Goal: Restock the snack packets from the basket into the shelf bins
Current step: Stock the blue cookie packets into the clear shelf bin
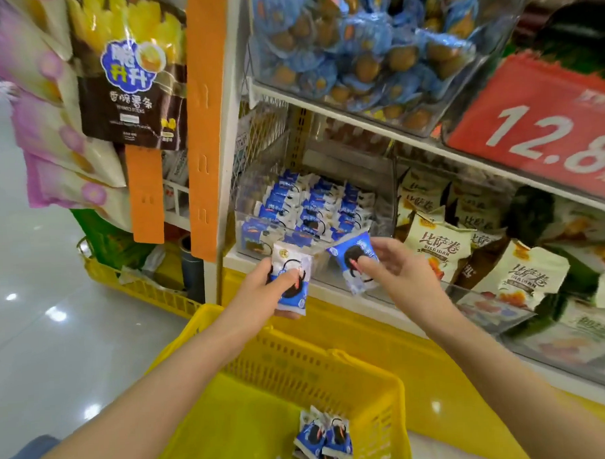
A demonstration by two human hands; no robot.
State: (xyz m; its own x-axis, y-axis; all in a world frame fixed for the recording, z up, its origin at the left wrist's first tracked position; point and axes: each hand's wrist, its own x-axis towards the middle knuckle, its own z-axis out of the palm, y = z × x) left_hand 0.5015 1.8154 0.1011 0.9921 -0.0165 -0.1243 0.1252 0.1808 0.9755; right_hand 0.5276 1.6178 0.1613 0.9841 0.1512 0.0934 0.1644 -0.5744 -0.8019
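Left hand [259, 285] grips upright packet [285, 262]; right hand [400, 274] pinches tilted packet [350, 253] (1 each).

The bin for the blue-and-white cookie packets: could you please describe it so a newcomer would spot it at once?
Find the orange upright strip at the shelving's left edge. The clear bin sits just right of it, under the blue round sweets. It alone holds blue-and-white packets; its right-hand neighbour holds cream ones.

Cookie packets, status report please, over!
Left hand holds one packet, right hand a second packet, both at the clear bin's front. More packets in yellow basket. Nothing blocking.
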